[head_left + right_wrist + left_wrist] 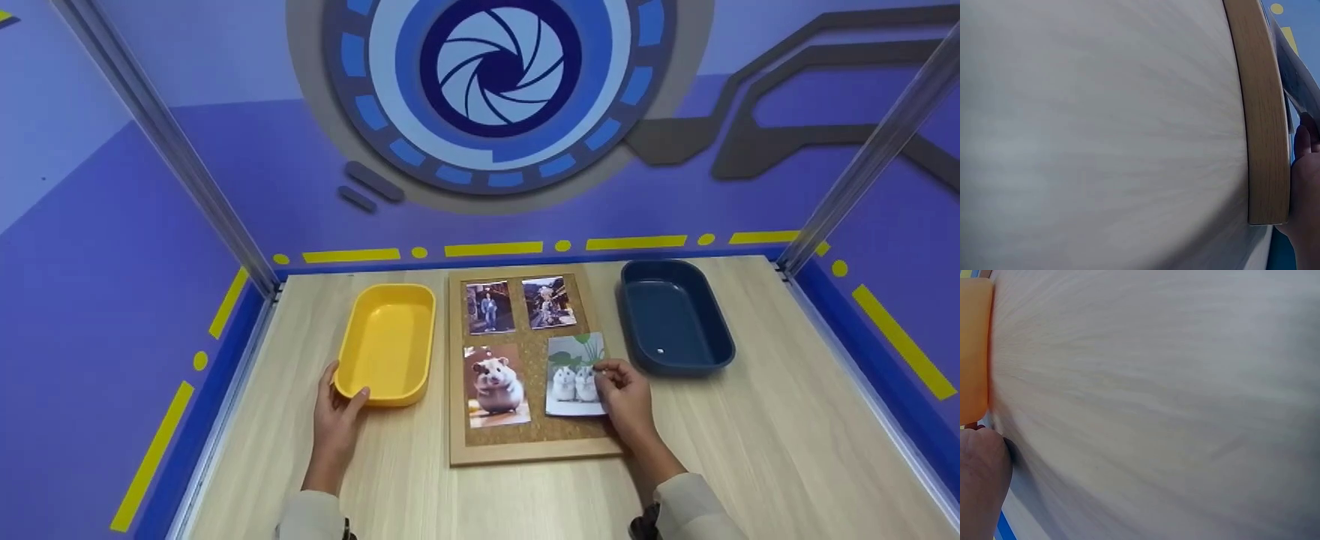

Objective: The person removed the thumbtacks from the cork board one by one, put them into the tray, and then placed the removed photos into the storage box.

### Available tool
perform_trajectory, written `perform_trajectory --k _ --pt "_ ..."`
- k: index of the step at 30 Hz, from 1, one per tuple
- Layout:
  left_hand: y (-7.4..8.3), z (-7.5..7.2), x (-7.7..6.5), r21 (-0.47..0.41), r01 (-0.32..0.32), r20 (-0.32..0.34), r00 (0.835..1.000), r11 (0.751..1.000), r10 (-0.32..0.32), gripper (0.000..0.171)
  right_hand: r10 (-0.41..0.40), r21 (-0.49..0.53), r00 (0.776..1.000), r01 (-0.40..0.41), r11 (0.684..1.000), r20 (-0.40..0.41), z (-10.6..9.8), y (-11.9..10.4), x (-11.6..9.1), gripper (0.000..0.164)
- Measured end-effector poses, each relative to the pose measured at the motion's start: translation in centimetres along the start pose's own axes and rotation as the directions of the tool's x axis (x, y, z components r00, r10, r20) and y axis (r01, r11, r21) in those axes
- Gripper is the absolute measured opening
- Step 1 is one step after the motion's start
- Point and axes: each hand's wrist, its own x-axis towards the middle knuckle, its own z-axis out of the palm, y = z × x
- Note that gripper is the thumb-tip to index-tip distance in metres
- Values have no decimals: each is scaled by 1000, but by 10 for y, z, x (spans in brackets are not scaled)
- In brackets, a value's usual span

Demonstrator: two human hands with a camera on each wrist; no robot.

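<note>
My left hand [337, 412] holds the near left corner of a yellow tray [386, 345], thumb at the rim and fingers along the outer side. In the left wrist view that hand [982, 478] shows below the tray's orange-looking wall [974, 349]. The right hand [628, 397] pinches the right edge of a photo of two white hamsters [566, 382], over the lower right of a wood-framed cork board [499, 454]. From the right wrist, the photo [1297, 79] slants up off the board's frame [1266, 124]. A brown-and-white hamster photo [495, 386] lies beside it on the cork.
Two smaller photos of people, one at left [489, 307] and one at right [550, 302], lie along the board's top. A dark blue tray [677, 319] with a tiny pale item inside stands right of the board. Purple panels [247, 180] wall in the wooden table [397, 465].
</note>
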Motion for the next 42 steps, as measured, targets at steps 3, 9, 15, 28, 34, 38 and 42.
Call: perform_trajectory --k 3,9,15,28,34,38,42 --pt "1 0 1 30 7 -2 1000 1000 -7 81 6 -10 1000 -6 1000 -2 0 0 0 18" --pt "2 -1 3 25 9 -3 1000 1000 -9 82 15 10 1000 -15 1000 4 2 0 1 18" --pt "0 -2 2 24 20 0 1000 1000 -20 84 21 9 1000 -22 1000 8 2 0 2 18" --pt "-3 -1 3 -11 -4 11 1000 1000 4 84 12 10 1000 -12 1000 4 1 -2 3 19" --pt "-2 -4 0 17 12 12 1000 1000 -12 86 7 14 1000 -6 1000 -4 3 1 1 18" --pt "-1 -4 2 48 20 30 999 999 -22 87 1 18 1000 -1 1000 -14 2 2 2 18" --pt "-1 -5 2 74 24 38 999 997 -27 87 1 27 1000 -1 1000 -12 2 2 2 18"
